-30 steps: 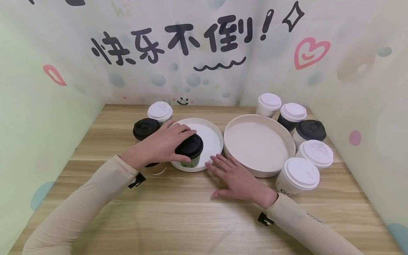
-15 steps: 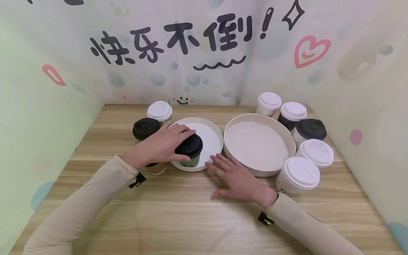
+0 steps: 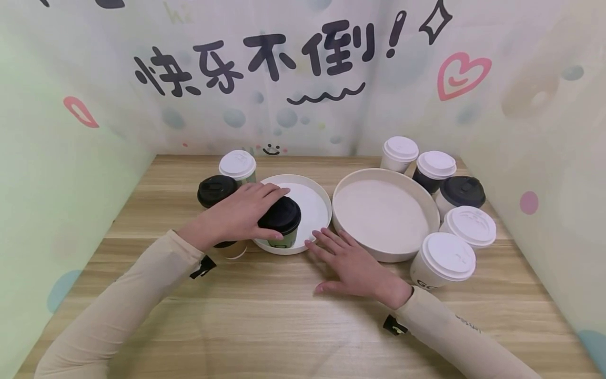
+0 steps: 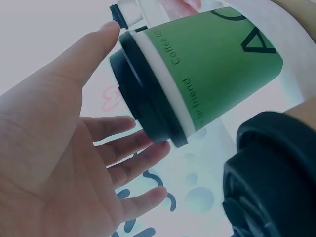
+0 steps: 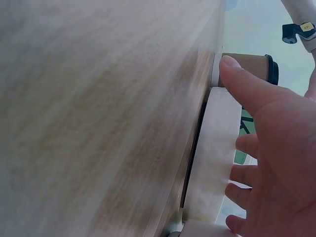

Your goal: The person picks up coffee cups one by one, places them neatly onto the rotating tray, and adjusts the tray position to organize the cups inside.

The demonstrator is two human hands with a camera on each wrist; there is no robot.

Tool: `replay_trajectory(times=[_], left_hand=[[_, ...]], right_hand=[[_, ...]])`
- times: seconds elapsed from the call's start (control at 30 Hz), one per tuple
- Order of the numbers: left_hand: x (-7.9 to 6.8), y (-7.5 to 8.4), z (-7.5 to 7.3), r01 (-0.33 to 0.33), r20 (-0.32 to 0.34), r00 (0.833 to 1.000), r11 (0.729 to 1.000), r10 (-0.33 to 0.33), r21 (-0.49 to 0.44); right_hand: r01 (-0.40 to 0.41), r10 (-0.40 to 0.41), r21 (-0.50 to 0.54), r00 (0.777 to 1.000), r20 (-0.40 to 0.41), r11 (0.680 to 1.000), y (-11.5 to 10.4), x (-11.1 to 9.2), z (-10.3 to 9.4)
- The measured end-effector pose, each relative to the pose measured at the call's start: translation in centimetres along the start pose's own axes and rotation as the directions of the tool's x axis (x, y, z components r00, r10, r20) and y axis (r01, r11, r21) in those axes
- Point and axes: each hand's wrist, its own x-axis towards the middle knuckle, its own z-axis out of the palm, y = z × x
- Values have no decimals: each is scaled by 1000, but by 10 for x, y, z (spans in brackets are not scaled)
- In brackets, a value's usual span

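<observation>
A green paper coffee cup (image 4: 217, 64) with a black lid (image 3: 285, 215) stands upright in the smaller white round tray (image 3: 316, 210), near its front. My left hand (image 3: 236, 216) is at the lid, thumb on the near side and fingers reaching over the far side. The left wrist view shows those fingers fairly straight and spread, with a gap between palm and lid. My right hand (image 3: 352, 268) lies palm down in front of the trays, fingers extended, fingertips at the white tray's front rim; the right wrist view shows them beside its wall (image 5: 212, 153).
A larger cream tray (image 3: 385, 216) sits right of the white one. Several lidded cups, including a front white-lidded one (image 3: 442, 258), line its right side. Left of the white tray stand a black-lidded brown cup (image 3: 232, 250), another black-lidded cup (image 3: 216, 190) and a white-lidded cup (image 3: 238, 164).
My left fingers have loosened and lifted slightly from the far side of the lid. The green cup and my right hand stay in place.
</observation>
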Motion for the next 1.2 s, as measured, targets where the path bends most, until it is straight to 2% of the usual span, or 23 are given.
replay_trajectory(times=[0.13, 0.23, 0.3, 0.37, 0.4, 0.5, 0.57, 0.6, 0.67, 0.73, 0.8, 0.87, 0.93, 1.0, 1.1, 1.17, 1.2], left_hand=[[-7, 0, -7, -4, -48, 999, 1000, 3, -12], [-18, 4, -11, -18, -130, 991, 1000, 16, -18], [-26, 9, -12, -41, -213, 976, 999, 38, -8], [-37, 15, -10, -64, -308, 949, 998, 64, 12], [-42, 19, -8, -72, -360, 930, 997, 79, 31], [-58, 28, -1, -76, -511, 853, 994, 106, 79], [-68, 34, 5, -71, -584, 803, 993, 115, 99], [-73, 37, 8, -69, -608, 785, 992, 119, 105], [-80, 41, 15, -68, -642, 757, 992, 122, 107], [-85, 45, 24, -75, -657, 743, 991, 127, 106], [-89, 48, 34, -74, -655, 747, 993, 116, 92], [-91, 49, 47, -73, -639, 762, 994, 105, 76], [-92, 51, 61, -59, -601, 794, 996, 88, 67], [-92, 52, 75, -31, -549, 834, 998, 56, 54], [-90, 57, 93, 74, -459, 887, 997, -51, 33], [-88, 60, 102, 148, -408, 904, 989, -127, 20], [-87, 62, 107, 183, -388, 907, 983, -162, 18]], right_hand=[[1, -1, -1, 1000, -2, 1000, 0, 0, 1], [-2, 2, 1, 1000, 4, 1000, 0, 0, 1], [-3, 3, 10, 1000, 5, 1000, 0, 0, 1], [-1, 1, 16, 1000, 4, 1000, 0, 0, 1], [0, 0, 18, 1000, 3, 1000, 0, 0, 1], [-4, 4, 19, 1000, 6, 1000, 0, 0, 0], [-7, 7, 16, 1000, 11, 1000, 0, 0, 0], [-9, 8, 19, 1000, 14, 1000, 0, 0, 0], [-8, 7, 20, 1000, 20, 1000, 0, 0, 0], [-8, 7, 22, 1000, 25, 1000, 0, -1, 0], [-8, 7, 26, 1000, 27, 1000, 0, -1, 0], [-9, 8, 29, 1000, 28, 1000, 1, -1, 0], [-9, 8, 31, 1000, 26, 999, 1, -1, 1], [-7, 6, 33, 1000, 21, 999, 1, -1, 2], [-6, 6, 30, 1000, 15, 1000, 1, -1, 2], [-7, 7, 26, 1000, 17, 1000, 1, -1, 3], [-7, 7, 26, 1000, 19, 1000, 1, -1, 3]])
